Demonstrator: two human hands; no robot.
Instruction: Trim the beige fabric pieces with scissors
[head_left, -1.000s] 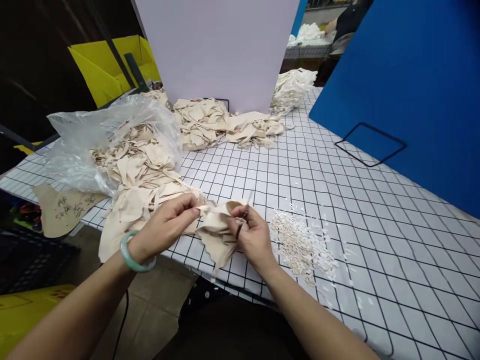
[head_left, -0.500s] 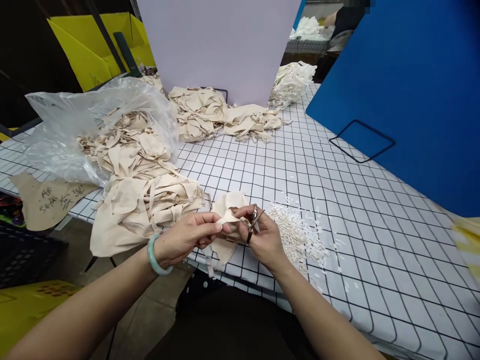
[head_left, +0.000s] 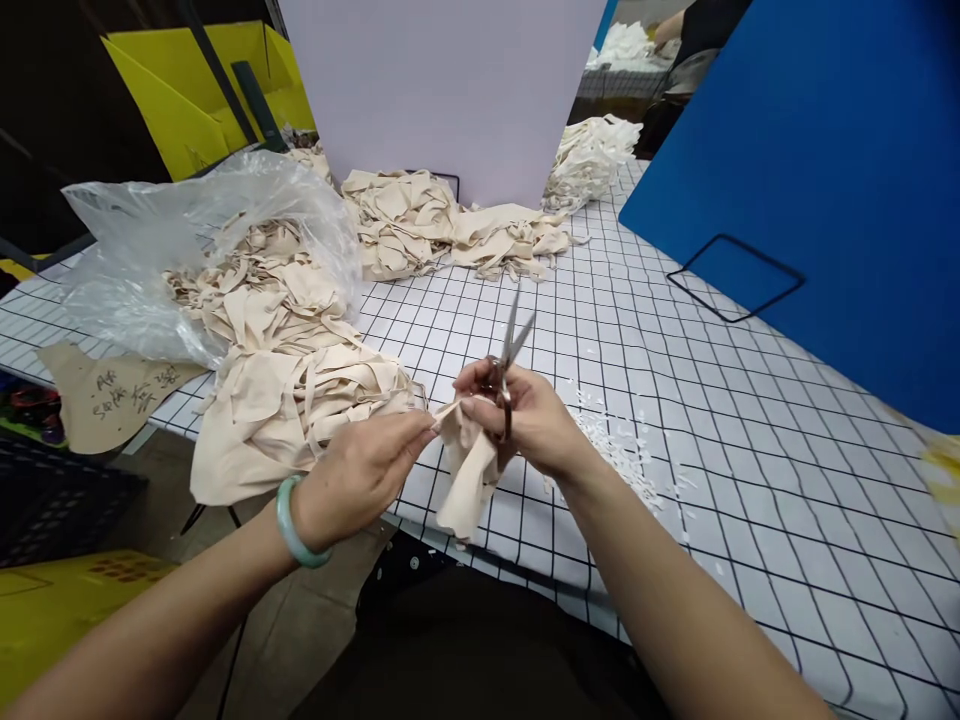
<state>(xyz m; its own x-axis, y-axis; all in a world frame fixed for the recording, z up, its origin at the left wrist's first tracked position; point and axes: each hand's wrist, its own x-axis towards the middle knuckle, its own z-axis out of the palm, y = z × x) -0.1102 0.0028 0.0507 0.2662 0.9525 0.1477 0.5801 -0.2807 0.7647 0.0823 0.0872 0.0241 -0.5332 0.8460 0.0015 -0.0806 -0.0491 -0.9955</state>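
My left hand (head_left: 369,465), with a pale green bangle on its wrist, pinches the edge of a beige fabric piece (head_left: 469,480). The cloth hangs down between my hands above the table's front edge. In my right hand (head_left: 521,415) are small scissors (head_left: 513,345), blades parted and pointing away from me, while its thumb and fingers also grip the top of the same cloth. Left of my hands lies a heap of beige fabric pieces (head_left: 300,400). Small white clippings (head_left: 626,455) are scattered on the checked table, partly hidden behind my right forearm.
A clear plastic bag (head_left: 120,280) spills more fabric at the left. Further beige piles (head_left: 405,220) sit before a pale upright board (head_left: 442,90). A large blue board (head_left: 817,180) leans at right. A marked brown pattern piece (head_left: 112,395) overhangs the left edge.
The scissors have swung up, so their blades now point away from me. My right hand has risen with the cloth, which now hangs lower between both hands. My left hand has shifted slightly left.
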